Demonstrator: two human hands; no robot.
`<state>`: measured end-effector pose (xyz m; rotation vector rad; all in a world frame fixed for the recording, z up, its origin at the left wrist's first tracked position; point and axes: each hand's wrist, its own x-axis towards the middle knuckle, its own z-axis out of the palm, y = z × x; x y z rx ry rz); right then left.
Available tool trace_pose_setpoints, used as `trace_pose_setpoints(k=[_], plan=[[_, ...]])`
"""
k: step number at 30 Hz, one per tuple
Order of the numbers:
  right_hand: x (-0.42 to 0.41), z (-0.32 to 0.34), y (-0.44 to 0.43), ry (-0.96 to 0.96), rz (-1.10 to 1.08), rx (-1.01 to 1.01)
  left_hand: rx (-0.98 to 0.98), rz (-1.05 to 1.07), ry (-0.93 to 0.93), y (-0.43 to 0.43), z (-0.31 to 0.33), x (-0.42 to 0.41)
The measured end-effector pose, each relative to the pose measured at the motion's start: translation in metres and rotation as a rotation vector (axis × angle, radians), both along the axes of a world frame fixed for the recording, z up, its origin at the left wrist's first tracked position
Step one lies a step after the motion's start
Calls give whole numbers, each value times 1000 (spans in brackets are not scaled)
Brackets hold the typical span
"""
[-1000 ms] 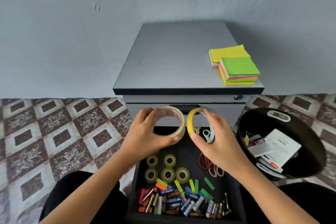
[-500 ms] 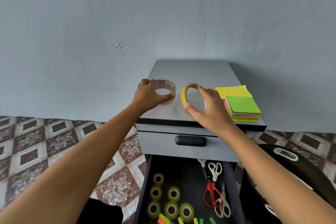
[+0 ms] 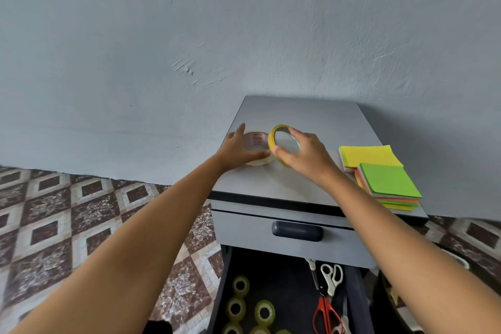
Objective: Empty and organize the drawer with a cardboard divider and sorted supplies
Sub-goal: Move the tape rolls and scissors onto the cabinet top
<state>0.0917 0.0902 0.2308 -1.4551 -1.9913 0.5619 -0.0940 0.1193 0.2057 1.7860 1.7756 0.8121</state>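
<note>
Two tape rolls sat at about 9 o'clock on the grey cabinet top (image 3: 311, 116), each in one hand. The left hand (image 3: 235, 150) gripped the wide beige tape roll (image 3: 259, 162), thumb curled on its near edge and fingers over its far rim; the roll lay flat on the top. The right hand (image 3: 307, 156) pinched the thin yellow tape roll (image 3: 271, 139) between thumb and fingers, tilted, just beside the beige one at its 3 o'clock; whether its low edge touched the top could not be told. Sticky note stacks (image 3: 387, 179) lay at 4 o'clock from the yellow roll. Below, at 6 o'clock, the open drawer (image 3: 284, 276) held small clear tape rolls (image 3: 264, 312) on its left and scissors (image 3: 326, 306) on its right.
</note>
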Motion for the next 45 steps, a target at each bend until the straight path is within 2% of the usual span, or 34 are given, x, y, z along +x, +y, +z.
trace_pose_setpoints(k=[9, 15, 17, 21, 23, 28, 45], plan=[[-47, 11, 56, -224, 109, -108, -50, -35, -118, -9, -2, -37], [-55, 5, 67, -306, 160, -96, -51, -51, -83, -6, -8, -38], [-51, 3, 66, -235, 172, -116, -37, -46, -80, -6, -8, -38], [-36, -3, 60, 138, 141, -219, 3, -17, -91, -5, -11, -36], [-26, -10, 56, 210, 116, -263, 29, -4, -86, -4, -14, -36], [-16, -30, 49, 213, 174, -224, 75, -30, -81, -5, -17, -34], [-42, -25, 67, 156, 122, -179, 28, -37, -37, 12, -5, -37]])
